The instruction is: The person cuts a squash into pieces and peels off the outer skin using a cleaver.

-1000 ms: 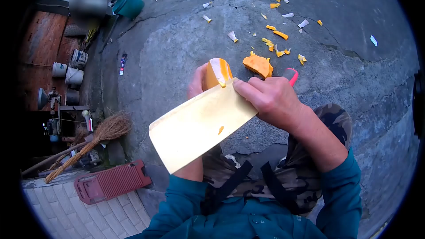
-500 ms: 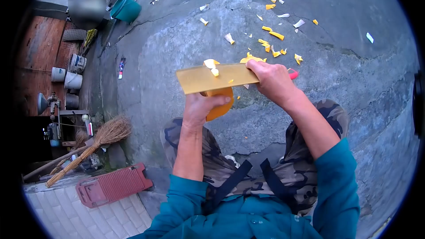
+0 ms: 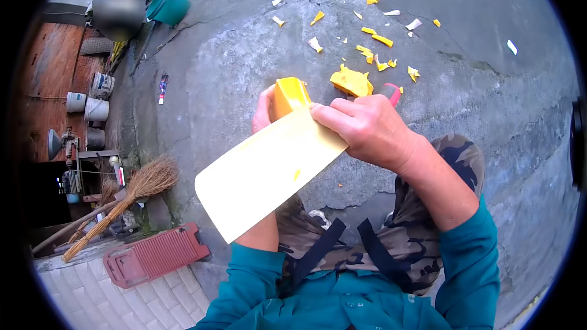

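My right hand [image 3: 380, 127] is closed around the base of a broad, gold-tinted cleaver [image 3: 269, 174], whose blade slants down to the left, bright with glare. A small orange scrap sticks to the blade. Behind it, my left hand [image 3: 263, 110] grips a chunk of orange pumpkin [image 3: 290, 95]; the blade hides most of that hand and the chunk's lower part. The blade's inner end overlaps the pumpkin's near side. On the concrete just beyond my right hand sits another pumpkin piece [image 3: 353, 81], with a red-pink curved end [image 3: 396, 93], probably the cleaver's handle, showing beside it.
Several peel scraps [image 3: 383, 41] lie scattered over the concrete ahead. At the left stand a green bucket [image 3: 169, 6], white buckets [image 3: 96, 110], a straw broom [image 3: 150, 180] and a dark red plastic slatted piece [image 3: 156, 255]. A person with a blurred head is at top left.
The cleaver has swung from nearly level to slanting down toward me, its broad face now showing. The held pumpkin has moved up and away, and a peel strip now lies farther off on the ground.
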Motion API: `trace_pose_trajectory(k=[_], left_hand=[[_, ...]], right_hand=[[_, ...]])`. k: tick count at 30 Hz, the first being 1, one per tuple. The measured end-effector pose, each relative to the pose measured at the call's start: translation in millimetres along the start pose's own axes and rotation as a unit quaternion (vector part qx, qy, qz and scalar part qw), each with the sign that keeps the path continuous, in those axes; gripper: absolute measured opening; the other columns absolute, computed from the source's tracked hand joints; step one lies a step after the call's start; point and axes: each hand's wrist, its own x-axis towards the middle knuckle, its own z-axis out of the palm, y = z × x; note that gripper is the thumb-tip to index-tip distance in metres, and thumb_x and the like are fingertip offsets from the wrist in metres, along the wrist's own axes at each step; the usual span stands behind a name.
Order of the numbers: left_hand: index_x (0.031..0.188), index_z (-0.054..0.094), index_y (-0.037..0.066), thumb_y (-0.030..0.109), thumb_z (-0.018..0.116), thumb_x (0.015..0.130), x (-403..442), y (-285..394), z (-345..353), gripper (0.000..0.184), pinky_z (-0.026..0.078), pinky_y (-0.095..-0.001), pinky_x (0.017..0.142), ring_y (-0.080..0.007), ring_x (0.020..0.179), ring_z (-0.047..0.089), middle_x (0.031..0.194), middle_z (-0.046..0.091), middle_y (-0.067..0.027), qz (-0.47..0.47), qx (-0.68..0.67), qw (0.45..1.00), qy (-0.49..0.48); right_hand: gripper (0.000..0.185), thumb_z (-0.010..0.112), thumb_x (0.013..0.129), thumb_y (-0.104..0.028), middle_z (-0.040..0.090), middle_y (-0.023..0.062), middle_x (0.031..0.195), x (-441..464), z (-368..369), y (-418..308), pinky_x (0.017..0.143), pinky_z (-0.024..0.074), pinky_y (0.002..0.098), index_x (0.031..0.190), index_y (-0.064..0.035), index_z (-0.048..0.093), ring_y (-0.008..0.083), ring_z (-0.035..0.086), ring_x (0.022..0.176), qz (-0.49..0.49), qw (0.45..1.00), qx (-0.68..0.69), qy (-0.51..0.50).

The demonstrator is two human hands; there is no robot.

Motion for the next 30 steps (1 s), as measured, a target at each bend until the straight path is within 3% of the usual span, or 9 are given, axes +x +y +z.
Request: trace_pose_trajectory(k=[7,11,12,14,17,19,21,24,30], left_hand=[[0.126,0.050,0.008,0.018,0.075,0.078,4,-19,-13,0.056,0.045,-0.0332,0.095,-0.0194,0.113,0.053,0.122,0.054,-0.0100,0.066,0.212,0.975,0.014],[0.128,0.049,0.008,0.019,0.072,0.081,6,-25,-13,0.054,0.044,-0.0328,0.097,-0.0194,0.114,0.053,0.123,0.053,-0.0097,0.019,0.066,0.998,-0.012],[0.130,0.046,0.006,0.030,0.069,0.084,8,-33,-18,0.057,0.043,-0.0324,0.098,-0.0180,0.115,0.053,0.124,0.053,-0.0093,0.054,0.009,0.998,-0.045],[0.129,0.046,0.004,0.014,0.075,0.075,1,-9,-6,0.062,0.044,-0.0328,0.097,-0.0190,0.111,0.055,0.120,0.055,-0.0083,0.024,-0.087,0.994,-0.054],[0.129,0.046,0.003,0.007,0.080,0.062,-3,7,-5,0.075,0.044,-0.0324,0.097,-0.0177,0.109,0.055,0.117,0.056,-0.0064,0.016,0.034,0.993,-0.109],[0.125,0.049,0.004,0.000,0.080,0.050,-5,21,4,0.082,0.044,-0.0338,0.096,-0.0189,0.106,0.057,0.117,0.057,-0.0050,0.019,-0.009,0.998,-0.051],[0.128,0.046,0.005,0.012,0.082,0.062,2,4,-11,0.075,0.047,-0.0332,0.091,-0.0186,0.102,0.059,0.114,0.058,-0.0069,0.031,0.043,0.995,-0.088],[0.130,0.044,0.009,0.026,0.070,0.085,3,-4,-1,0.054,0.053,-0.0337,0.083,-0.0219,0.099,0.063,0.113,0.059,-0.0116,-0.025,-0.217,0.975,-0.038],[0.127,0.046,0.008,0.022,0.072,0.083,4,-10,2,0.053,0.053,-0.0342,0.082,-0.0200,0.097,0.062,0.112,0.059,-0.0106,0.035,-0.089,0.995,-0.001]], right_hand=[[0.013,0.061,0.073,-0.007,0.058,0.0054,0.069,-5,-1,5,0.049,0.0491,0.0363,0.084,-0.0086,0.054,0.0256,0.063,0.058,0.003,0.998,0.051,-0.020],[0.014,0.061,0.073,-0.007,0.059,0.0058,0.070,-14,9,14,0.050,0.0498,0.0368,0.086,-0.0080,0.054,0.0262,0.063,0.060,0.041,0.999,0.000,-0.006],[0.015,0.061,0.074,-0.007,0.059,0.0061,0.070,-16,12,17,0.051,0.0503,0.0369,0.087,-0.0077,0.054,0.0263,0.064,0.061,0.044,0.999,0.000,0.004],[0.016,0.061,0.074,-0.007,0.059,0.0065,0.070,-16,16,22,0.051,0.0507,0.0369,0.088,-0.0075,0.054,0.0265,0.064,0.061,0.044,0.999,-0.001,0.015],[0.014,0.059,0.077,-0.004,0.061,0.0099,0.071,-19,26,39,0.055,0.0521,0.0388,0.089,-0.0065,0.054,0.0308,0.065,0.066,0.133,0.989,-0.042,0.044],[0.013,0.059,0.077,-0.002,0.061,0.0112,0.071,-21,16,45,0.056,0.0522,0.0400,0.088,-0.0063,0.053,0.0324,0.065,0.068,0.182,0.980,0.004,0.074],[0.015,0.060,0.076,-0.002,0.061,0.0105,0.071,-16,12,31,0.056,0.0521,0.0394,0.088,-0.0066,0.053,0.0314,0.065,0.066,0.129,0.989,0.017,0.065],[0.017,0.061,0.075,-0.005,0.057,0.0063,0.070,-11,1,10,0.051,0.0509,0.0348,0.091,-0.0069,0.055,0.0244,0.063,0.060,0.023,0.998,0.006,0.056],[0.018,0.059,0.075,-0.004,0.056,0.0058,0.069,-4,0,-5,0.047,0.0485,0.0334,0.092,-0.0058,0.054,0.0225,0.063,0.057,-0.001,0.999,0.016,0.037]])
